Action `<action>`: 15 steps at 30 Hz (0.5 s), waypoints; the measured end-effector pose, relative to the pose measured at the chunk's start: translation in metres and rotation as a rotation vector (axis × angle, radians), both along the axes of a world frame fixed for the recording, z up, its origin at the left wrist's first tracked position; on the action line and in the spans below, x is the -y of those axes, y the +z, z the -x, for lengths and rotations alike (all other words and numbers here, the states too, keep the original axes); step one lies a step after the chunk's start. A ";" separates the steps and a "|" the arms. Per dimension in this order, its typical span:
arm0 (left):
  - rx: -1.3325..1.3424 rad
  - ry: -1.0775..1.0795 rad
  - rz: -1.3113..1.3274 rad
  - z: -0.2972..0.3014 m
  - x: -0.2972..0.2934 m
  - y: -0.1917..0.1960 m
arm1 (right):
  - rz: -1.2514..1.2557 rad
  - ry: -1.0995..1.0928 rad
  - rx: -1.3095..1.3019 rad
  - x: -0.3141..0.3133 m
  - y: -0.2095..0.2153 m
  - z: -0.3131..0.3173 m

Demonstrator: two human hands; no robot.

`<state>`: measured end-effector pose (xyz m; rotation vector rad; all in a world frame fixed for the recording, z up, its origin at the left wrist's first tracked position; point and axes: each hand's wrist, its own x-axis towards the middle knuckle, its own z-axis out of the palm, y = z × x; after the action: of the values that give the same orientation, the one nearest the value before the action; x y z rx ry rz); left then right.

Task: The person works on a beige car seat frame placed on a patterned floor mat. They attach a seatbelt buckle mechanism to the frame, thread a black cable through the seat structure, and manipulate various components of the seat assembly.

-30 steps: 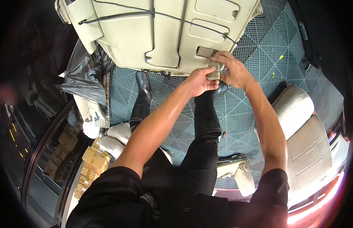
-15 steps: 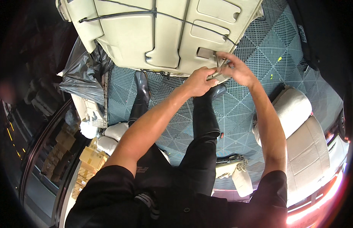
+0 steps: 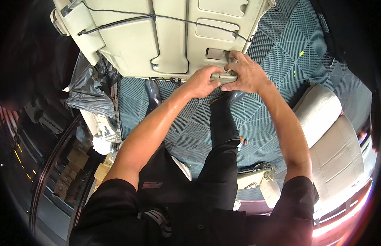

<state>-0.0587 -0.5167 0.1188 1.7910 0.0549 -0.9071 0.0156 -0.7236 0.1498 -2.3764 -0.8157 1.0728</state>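
Fingers (image 3: 214, 69) of my left hand (image 3: 200, 82) and right hand (image 3: 248, 76) are pinched on a small beige plastic piece (image 3: 223, 77), which I see from afar just below the square hole (image 3: 215, 54) in the cream panel (image 3: 169, 45).

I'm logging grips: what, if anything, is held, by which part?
A small beige piece: left hand pinches its left end, right hand grips its right.

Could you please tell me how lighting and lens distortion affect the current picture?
In the head view, pinkish-white glare burns out the lower right, beside the beige padded seat; the far left sinks into deep shadow; the long dark frame at lower left bends with the fisheye; the bare left hand and bare right hand look fairly sharp at the small beige plastic piece.
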 end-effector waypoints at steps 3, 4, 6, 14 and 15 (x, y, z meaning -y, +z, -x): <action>-0.061 0.076 0.001 -0.009 0.001 0.003 | -0.077 -0.042 -0.032 0.009 -0.009 -0.004; -0.060 0.080 -0.003 -0.012 0.003 0.001 | -0.089 -0.076 -0.088 0.011 -0.012 -0.005; -0.027 0.122 0.020 -0.014 0.008 -0.005 | -0.180 -0.057 0.046 0.016 -0.016 -0.002; -0.053 0.359 0.125 -0.011 0.023 -0.034 | -0.139 -0.254 -0.210 0.037 -0.029 -0.001; -0.008 0.409 0.113 -0.013 0.024 -0.033 | -0.113 -0.275 -0.242 0.033 -0.026 -0.003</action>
<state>-0.0461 -0.5408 0.0858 1.5921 0.3557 -0.6096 0.0186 -0.7570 0.1239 -2.1351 -0.4369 1.1370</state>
